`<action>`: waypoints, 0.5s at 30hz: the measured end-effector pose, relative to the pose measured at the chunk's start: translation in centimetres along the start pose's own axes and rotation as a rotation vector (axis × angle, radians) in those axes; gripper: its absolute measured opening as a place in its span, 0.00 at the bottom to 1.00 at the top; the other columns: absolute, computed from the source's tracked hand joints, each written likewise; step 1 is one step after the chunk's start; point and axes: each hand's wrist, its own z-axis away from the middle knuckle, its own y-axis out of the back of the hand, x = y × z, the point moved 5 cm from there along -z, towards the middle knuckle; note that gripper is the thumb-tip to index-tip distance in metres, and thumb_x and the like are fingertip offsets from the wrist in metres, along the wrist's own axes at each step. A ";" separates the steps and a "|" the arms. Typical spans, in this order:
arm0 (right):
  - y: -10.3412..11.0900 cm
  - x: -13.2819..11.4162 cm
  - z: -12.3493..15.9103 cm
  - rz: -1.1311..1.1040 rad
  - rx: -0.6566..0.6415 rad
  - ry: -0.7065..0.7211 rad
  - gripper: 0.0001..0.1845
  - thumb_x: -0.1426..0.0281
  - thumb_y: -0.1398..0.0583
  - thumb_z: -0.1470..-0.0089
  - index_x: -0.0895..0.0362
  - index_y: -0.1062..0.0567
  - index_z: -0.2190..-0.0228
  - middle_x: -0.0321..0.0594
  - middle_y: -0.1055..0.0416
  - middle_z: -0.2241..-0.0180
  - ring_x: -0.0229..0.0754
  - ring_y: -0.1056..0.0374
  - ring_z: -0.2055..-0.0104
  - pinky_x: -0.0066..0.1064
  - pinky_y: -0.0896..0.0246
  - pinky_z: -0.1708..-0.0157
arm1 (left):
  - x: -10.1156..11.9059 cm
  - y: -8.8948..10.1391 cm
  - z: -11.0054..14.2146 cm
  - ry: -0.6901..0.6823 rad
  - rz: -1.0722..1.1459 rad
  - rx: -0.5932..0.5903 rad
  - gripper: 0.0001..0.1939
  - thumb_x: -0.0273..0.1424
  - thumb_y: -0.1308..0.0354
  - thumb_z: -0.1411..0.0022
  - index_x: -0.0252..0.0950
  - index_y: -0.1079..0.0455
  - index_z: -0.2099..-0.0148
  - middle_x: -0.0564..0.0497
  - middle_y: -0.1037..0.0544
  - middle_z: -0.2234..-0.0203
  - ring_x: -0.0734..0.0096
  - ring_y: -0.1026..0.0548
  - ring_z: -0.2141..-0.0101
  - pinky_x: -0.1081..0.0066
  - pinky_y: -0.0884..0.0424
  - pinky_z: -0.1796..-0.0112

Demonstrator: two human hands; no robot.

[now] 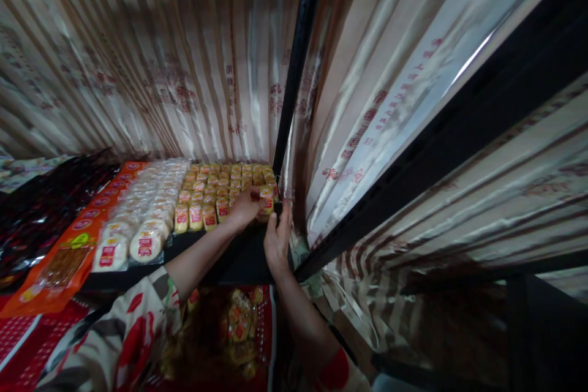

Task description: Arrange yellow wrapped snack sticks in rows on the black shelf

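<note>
My left hand (245, 208) reaches to the right end of the shelf, its fingers closed on a small yellow wrapped snack pack (266, 195) with a red label. That pack sits at the front right corner of several rows of matching yellow packs (210, 188). My right hand (278, 240) is beside it at the shelf's right edge, fingers stretched out and pointing up, close to the held pack. Whether its fingertips touch the pack I cannot tell. To the left are round white wrapped cakes (146, 244) in clear film.
An orange snack bag (68, 260) and dark glossy packets (46, 211) lie further left. Below, a red crate (265, 337) holds more yellow packs. A black upright post (294, 79) rises at the back corner, with pale printed curtains (206, 73) behind.
</note>
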 end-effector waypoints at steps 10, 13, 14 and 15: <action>-1.2 0.7 0.0 -0.017 -0.090 -0.059 0.28 0.63 0.60 0.41 0.58 0.49 0.41 0.45 0.53 0.39 0.40 0.61 0.36 0.41 0.65 0.39 | 1.3 -2.4 -3.5 -0.168 -0.228 0.073 0.18 0.25 0.45 0.46 0.34 0.35 0.52 0.49 0.25 0.68 0.75 0.27 0.72 0.73 0.32 0.68; -1.6 1.4 0.0 -0.019 -0.116 -0.106 0.28 0.63 0.61 0.41 0.59 0.50 0.41 0.46 0.52 0.39 0.39 0.59 0.37 0.40 0.63 0.39 | 1.5 -2.6 -3.4 -0.274 -0.363 0.093 0.20 0.25 0.47 0.45 0.37 0.35 0.48 0.49 0.25 0.63 0.71 0.27 0.65 0.71 0.33 0.60; -1.7 1.6 0.0 -0.023 -0.117 -0.119 0.28 0.63 0.61 0.41 0.59 0.49 0.42 0.46 0.52 0.39 0.39 0.58 0.37 0.39 0.63 0.39 | 1.6 -2.7 -3.2 -0.286 -0.407 0.087 0.20 0.25 0.47 0.44 0.38 0.35 0.48 0.49 0.25 0.63 0.70 0.27 0.63 0.71 0.33 0.59; -1.7 1.7 0.0 -0.030 -0.115 -0.130 0.28 0.63 0.61 0.41 0.59 0.49 0.42 0.46 0.53 0.39 0.39 0.58 0.37 0.39 0.63 0.39 | 1.6 -2.8 -3.0 -0.286 -0.459 0.083 0.20 0.26 0.48 0.44 0.39 0.35 0.47 0.49 0.24 0.62 0.69 0.27 0.62 0.70 0.34 0.58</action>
